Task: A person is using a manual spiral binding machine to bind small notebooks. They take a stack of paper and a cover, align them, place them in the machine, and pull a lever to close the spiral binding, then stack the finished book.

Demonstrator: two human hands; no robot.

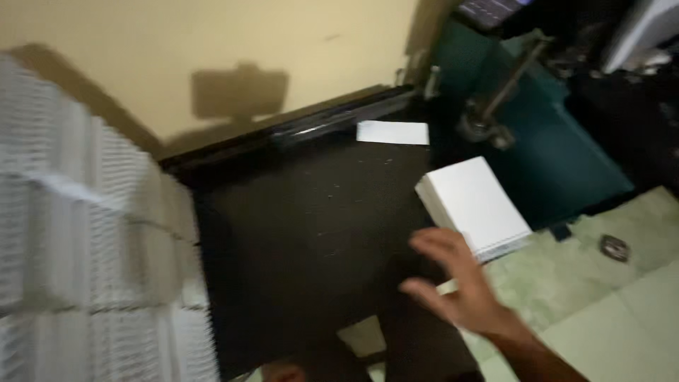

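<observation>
White rectangular stack of paper sheets (472,205) lies at the right edge of the dark tabletop (304,240), partly overhanging it. Nearest the camera, the right hand (453,283) hovers just below that stack with fingers spread, its grip open and empty, not touching the paper. The left hand is out of view. Tall blurred white paper stacks (85,240) fill the left side. Farther back, a small white rectangular slip (392,132) lies near the tabletop's rear edge, beside a green metal machine (537,134) against the cream wall (212,42).
</observation>
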